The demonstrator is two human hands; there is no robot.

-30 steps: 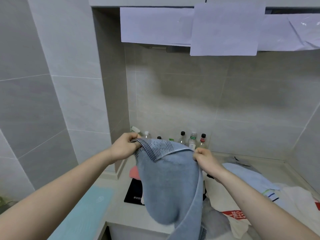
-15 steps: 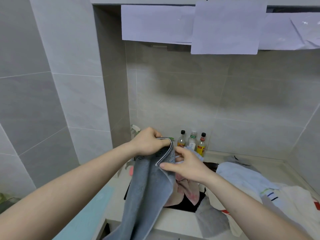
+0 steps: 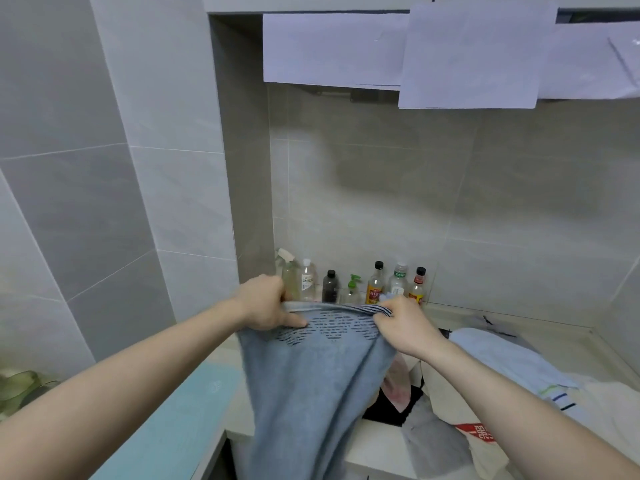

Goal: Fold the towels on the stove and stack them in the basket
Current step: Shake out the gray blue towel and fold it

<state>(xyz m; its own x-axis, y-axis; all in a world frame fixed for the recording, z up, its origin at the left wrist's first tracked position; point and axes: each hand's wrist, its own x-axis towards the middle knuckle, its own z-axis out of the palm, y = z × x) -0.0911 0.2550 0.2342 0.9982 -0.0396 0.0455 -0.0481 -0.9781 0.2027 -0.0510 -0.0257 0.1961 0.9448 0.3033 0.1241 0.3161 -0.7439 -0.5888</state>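
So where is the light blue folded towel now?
The light blue folded towel lies on the counter at the right, beyond the right hand, beside the white cloth.

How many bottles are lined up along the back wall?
7, in a row behind the hands: spray bottle, clear, dark, green pump, then three capped. More may hide behind.

- The counter (image 3: 381,448) is pale, running from the tiled back wall toward the camera.
- A black stove (image 3: 391,407) is set into the counter; only a small dark patch of it shows.
- Behind the stove, against the wall, stands a row of bottles (image 3: 375,289).
- Right of the stove lie a light blue towel (image 3: 502,358) and a white towel (image 3: 609,407).
- In front of the stove lies a grey cloth (image 3: 433,441).
- A pink cloth (image 3: 398,382) lies over the stove itself.
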